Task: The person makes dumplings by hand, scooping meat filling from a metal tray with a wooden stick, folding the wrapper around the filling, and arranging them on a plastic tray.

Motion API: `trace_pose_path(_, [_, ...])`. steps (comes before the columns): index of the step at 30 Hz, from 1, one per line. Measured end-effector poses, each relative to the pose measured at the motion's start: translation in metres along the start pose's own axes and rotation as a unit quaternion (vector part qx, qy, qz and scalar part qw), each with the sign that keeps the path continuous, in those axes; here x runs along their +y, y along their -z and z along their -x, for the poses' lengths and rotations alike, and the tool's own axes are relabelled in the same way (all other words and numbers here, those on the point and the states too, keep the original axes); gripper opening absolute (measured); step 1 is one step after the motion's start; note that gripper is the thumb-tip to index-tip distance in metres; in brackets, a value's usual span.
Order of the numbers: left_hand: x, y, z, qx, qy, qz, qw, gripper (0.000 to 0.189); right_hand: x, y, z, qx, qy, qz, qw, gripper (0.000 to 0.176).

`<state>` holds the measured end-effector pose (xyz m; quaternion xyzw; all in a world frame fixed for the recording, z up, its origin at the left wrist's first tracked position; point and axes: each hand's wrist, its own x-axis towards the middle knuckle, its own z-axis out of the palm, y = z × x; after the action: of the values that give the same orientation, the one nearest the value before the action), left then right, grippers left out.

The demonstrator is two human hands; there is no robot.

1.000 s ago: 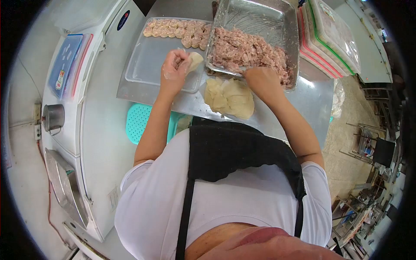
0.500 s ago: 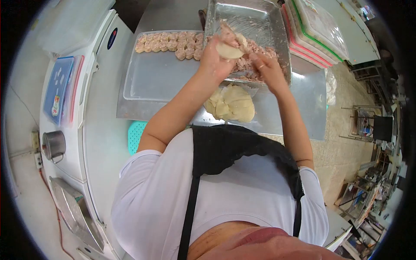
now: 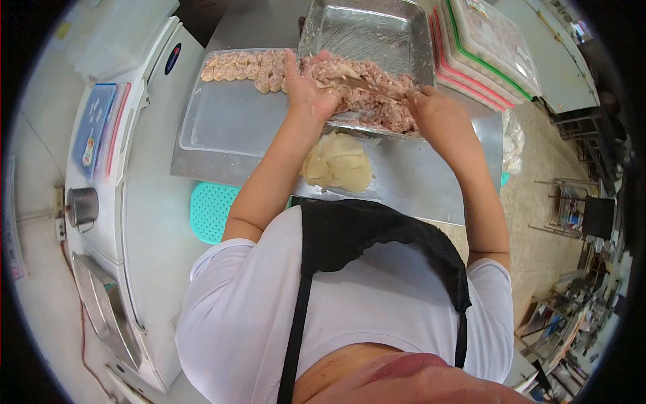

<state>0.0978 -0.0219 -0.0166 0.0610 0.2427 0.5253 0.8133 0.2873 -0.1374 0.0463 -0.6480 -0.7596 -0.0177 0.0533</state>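
Note:
Over the metal tray (image 3: 369,15) of pink minced filling (image 3: 383,111), my left hand (image 3: 311,91) cradles a pale dough wrapper (image 3: 326,85), partly hidden by its fingers. My right hand (image 3: 434,111) is closed on the end of a thin flat tool (image 3: 378,87), whose tip reaches the wrapper beside my left palm. A pile of pale round wrappers (image 3: 340,161) lies on the table just below the metal tray. To the left, a translucent plastic tray (image 3: 232,118) carries rows of filled pieces (image 3: 245,69) along its far edge.
Stacked lidded boxes (image 3: 488,50) with green and red rims stand right of the metal tray. A turquoise perforated stool (image 3: 212,212) is below the table's left edge. The white freezer (image 3: 158,202) on the left bears a metal cup (image 3: 82,207).
My left hand has shifted left and its wrapper is less visible. My right hand has moved right and lower. The view has shifted slightly, so the trays appear further left.

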Motion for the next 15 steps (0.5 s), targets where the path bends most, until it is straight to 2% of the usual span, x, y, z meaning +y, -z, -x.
trace_pose_path(2, [-0.007,0.0,-0.004,-0.003,-0.012,0.016,1.0,0.069,-0.005,0.001,0.001,0.089,0.026,-0.07,0.993,0.023])
trace_pose_path(3, [-0.011,-0.004,-0.003,0.008,-0.022,0.011,1.0,0.068,0.004,-0.007,0.0,0.088,0.029,-0.073,0.993,0.023])
trace_pose_path(5, [-0.013,0.0,-0.006,0.022,-0.038,0.009,0.999,0.067,0.029,-0.026,-0.006,0.086,0.096,-0.1,0.987,0.022])
trace_pose_path(6, [-0.007,0.011,-0.01,-0.023,-0.01,0.049,0.998,0.057,0.039,-0.019,-0.006,0.086,0.104,-0.101,0.986,0.022])
trace_pose_path(7, [-0.002,0.021,-0.015,-0.068,0.02,0.086,0.994,0.048,0.05,-0.009,-0.006,0.092,0.091,-0.165,0.978,0.023])
trace_pose_path(8, [-0.002,0.015,-0.006,-0.067,0.014,0.085,0.994,0.048,0.059,0.0,-0.006,0.097,0.076,-0.228,0.966,0.024])
trace_pose_path(9, [-0.003,0.003,0.011,-0.116,-0.023,-0.053,0.992,0.044,0.067,0.005,-0.006,0.098,0.082,-0.229,0.965,0.024])
trace_pose_path(10, [-0.005,-0.004,0.022,-0.162,-0.059,-0.19,0.967,0.043,0.073,0.009,-0.002,0.075,0.042,-0.279,0.956,0.025])
trace_pose_path(11, [-0.007,-0.004,0.027,-0.162,-0.062,-0.189,0.966,0.043,0.077,0.014,0.002,0.051,0.001,-0.328,0.943,0.026])
trace_pose_path(12, [-0.008,-0.004,0.031,-0.173,-0.161,-0.362,0.902,0.049,0.077,0.02,0.004,0.029,-0.016,-0.37,0.929,0.026])
trace_pose_path(13, [-0.01,-0.005,0.033,-0.175,-0.253,-0.519,0.798,0.057,0.078,0.021,0.005,0.029,-0.013,-0.369,0.929,0.026])
trace_pose_path(14, [-0.012,-0.008,0.034,-0.173,-0.256,-0.518,0.798,0.057,0.079,0.022,0.005,0.04,0.026,-0.375,0.926,0.025])
trace_pose_path(15, [-0.015,-0.014,0.034,-0.229,-0.284,-0.609,0.704,0.066,0.078,0.024,0.004,0.052,0.065,-0.381,0.921,0.024])
